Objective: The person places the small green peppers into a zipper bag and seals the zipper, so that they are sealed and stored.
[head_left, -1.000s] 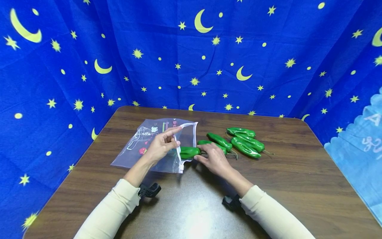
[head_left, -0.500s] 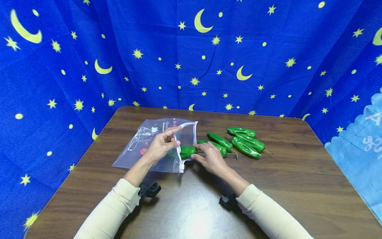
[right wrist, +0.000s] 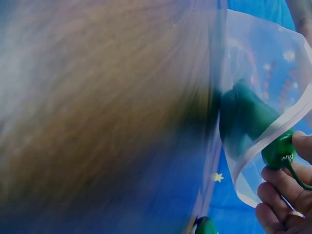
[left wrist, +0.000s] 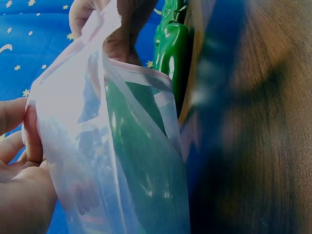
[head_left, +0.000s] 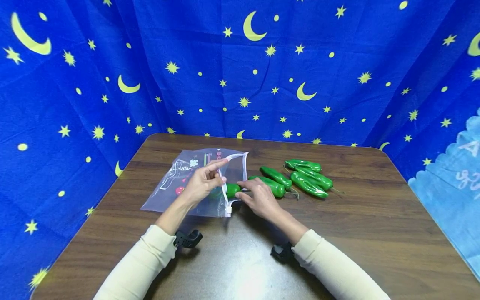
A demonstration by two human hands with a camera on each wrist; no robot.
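Note:
A clear zip bag (head_left: 159, 198) with printed pictures lies on its side, its white-edged mouth facing right. My left hand (head_left: 202, 183) pinches the upper lip of that mouth and holds it raised. One green pepper (head_left: 233, 191) is mostly inside the bag, with its stem end sticking out. My right hand (head_left: 259, 199) grips this stem end between thumb and fingers at the mouth. Through the plastic in the left wrist view, the pepper's green body (left wrist: 146, 170) shows. In the right wrist view the thin stem hangs from the pepper (right wrist: 280, 152) beside the fingers.
Just beyond the right hand lie a green pepper (head_left: 276, 189) and another pepper (head_left: 275, 176). Several more peppers (head_left: 309, 185) are grouped farther right on the brown wooden table (head_left: 360, 225). A blue moon-and-star curtain (head_left: 210, 83) surrounds the table's back and sides.
My right hand has moved left, sliding the pepper deeper into the bag, so less of it shows outside. The left hand keeps its hold on the bag's lip.

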